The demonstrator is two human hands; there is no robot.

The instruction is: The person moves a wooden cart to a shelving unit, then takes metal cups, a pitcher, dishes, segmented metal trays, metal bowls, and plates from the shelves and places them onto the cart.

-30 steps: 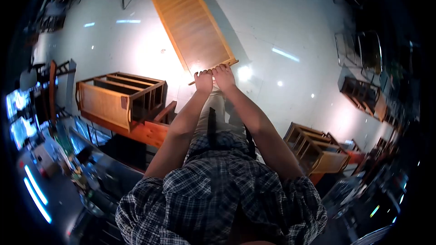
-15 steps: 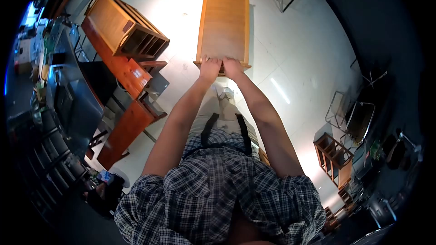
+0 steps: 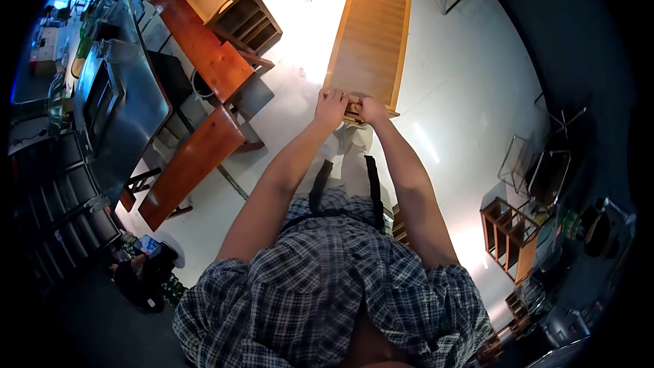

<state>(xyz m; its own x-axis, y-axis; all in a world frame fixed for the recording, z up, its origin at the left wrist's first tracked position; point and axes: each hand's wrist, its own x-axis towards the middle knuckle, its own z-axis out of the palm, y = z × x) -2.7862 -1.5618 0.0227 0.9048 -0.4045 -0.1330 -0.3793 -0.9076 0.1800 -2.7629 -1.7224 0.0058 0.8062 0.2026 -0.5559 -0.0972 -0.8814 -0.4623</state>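
A long wooden piece of furniture point(image 3: 368, 41) with a light brown panel stretches away from my body, its near end at my hands. My left hand point(image 3: 331, 109) is closed over the left part of that near end, fingers on top. Just to the right, my right hand point(image 3: 371, 110) grips the same end beside the handle slot. A small gap separates the two hands. My fingertips are partly hidden behind the edge.
At the upper left a wooden shelf unit point(image 3: 255, 20) stands by a red-brown bench point(image 3: 204, 54). A second bench point(image 3: 194, 163) and a dark table point(image 3: 136, 109) lie nearer. On the right are a small shelf unit point(image 3: 511, 238) and a metal-framed chair point(image 3: 545, 177).
The view has turned, so the long furniture now leans to the upper right instead of the upper left. Both hands have stayed on its near end. The benches on the left show more fully.
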